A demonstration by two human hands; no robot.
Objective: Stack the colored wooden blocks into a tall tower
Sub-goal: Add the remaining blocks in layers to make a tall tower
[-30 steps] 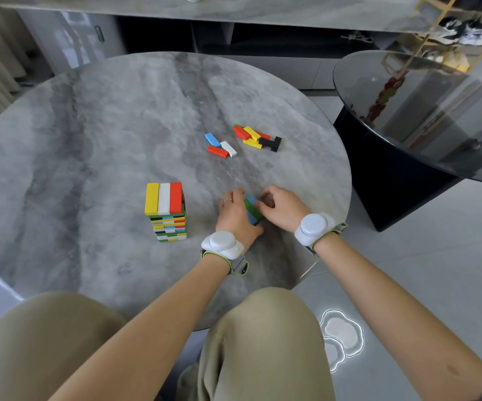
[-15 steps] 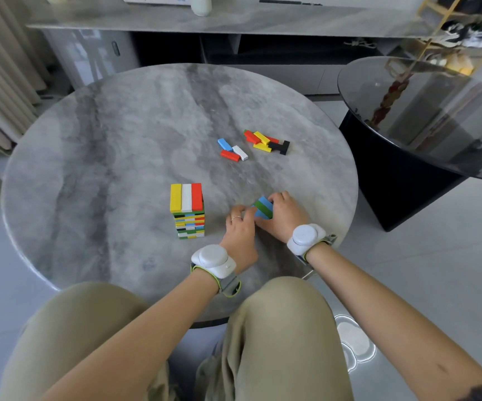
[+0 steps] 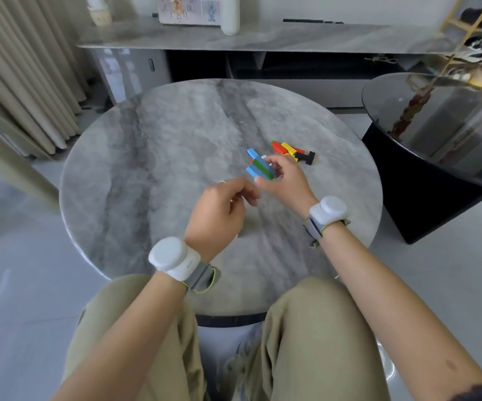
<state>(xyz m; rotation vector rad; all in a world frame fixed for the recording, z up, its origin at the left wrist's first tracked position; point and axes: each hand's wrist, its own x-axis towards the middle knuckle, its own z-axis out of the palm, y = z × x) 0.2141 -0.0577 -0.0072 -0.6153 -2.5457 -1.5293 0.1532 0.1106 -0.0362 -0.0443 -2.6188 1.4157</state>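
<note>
My right hand [image 3: 284, 183] is raised above the round marble table [image 3: 153, 157] and pinches a small group of blocks side by side, blue, green and blue [image 3: 260, 169]. My left hand [image 3: 219, 209] hovers just left of it with curled fingers and nothing visibly in them. A sliver of red [image 3: 232, 200] shows under its fingers; the block tower is hidden behind this hand. Loose blocks [image 3: 291, 150] in red, yellow and black lie on the table beyond my right hand. A blue block [image 3: 252, 153] lies next to them.
A dark glass side table [image 3: 436, 134] stands close on the right. A marble sideboard [image 3: 234, 41] with a bottle and a picture runs along the back. Curtains hang at the left. My knees sit under the table's near edge.
My right hand has lifted the blue and green blocks off the table. My left hand let go of them and drew back to the left, now covering the tower. The camera tilted up.
</note>
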